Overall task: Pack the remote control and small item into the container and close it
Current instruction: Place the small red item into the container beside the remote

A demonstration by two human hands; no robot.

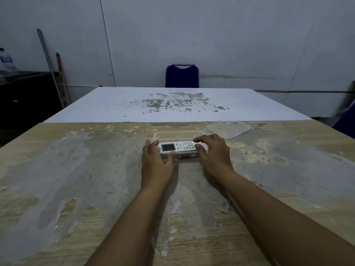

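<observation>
A white remote control (177, 146) with a small screen lies lengthwise at the near rim of a clear rectangular plastic container (179, 134) on the worn wooden table. My left hand (156, 160) holds the remote's left end, with its thumb on the near side. On the button end rests my right hand (213, 152), its fingers curled over the top. Something small and dark shows through the container's near wall (187, 156) below the remote; I cannot make out what it is. The clear lid (229, 128) lies flat on the table, behind and to the right of the container.
The wooden table (76, 169) has peeling grey patches. A white table (172, 104) with flaked paint abuts it at the back. A blue chair (182, 76) stands behind that, against the wall. At the far left there is a dark cabinet (25, 93) with poles leaning beside it.
</observation>
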